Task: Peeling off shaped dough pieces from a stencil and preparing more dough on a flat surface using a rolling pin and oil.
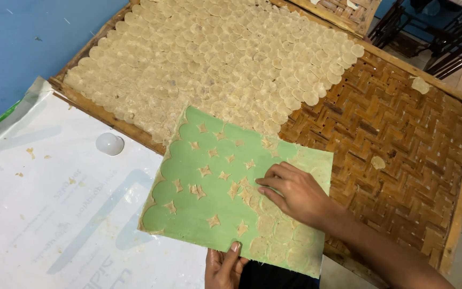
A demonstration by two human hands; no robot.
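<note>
Left hand [224, 266]: nearest the camera, at the bottom edge; thumb on top and fingers beneath, pinching the near edge of the green board [209, 176] to steady it.
Right hand [294, 194]: laid flat on the board's right part, fingers spread and pressed on the thin dough rounds [282, 230], fingertips at one round's edge; nothing is pinched.
Green board: tilted, its far corner resting on the woven bamboo tray [402, 139], its near part over the white plastic sheet [54, 214]. The left part is bare but for star-shaped dough scraps [205, 171]; the cut rounds are left only at the right and near-right.
White plastic sheet: on the left, flecked with crumbs, a small white dome-shaped cutter [109, 143] standing on it.
Bamboo tray: beyond the board; its left and far part is covered with overlapping laid-out rounds [215, 59], its right part bare weave with two stray rounds [420, 84].
Risk: the rounds look thin and sticky, so a hasty peel may tear or stretch one; held by one edge only, the board could tip and slide rounds off; a round dropped onto those already laid may stick to them.
</note>
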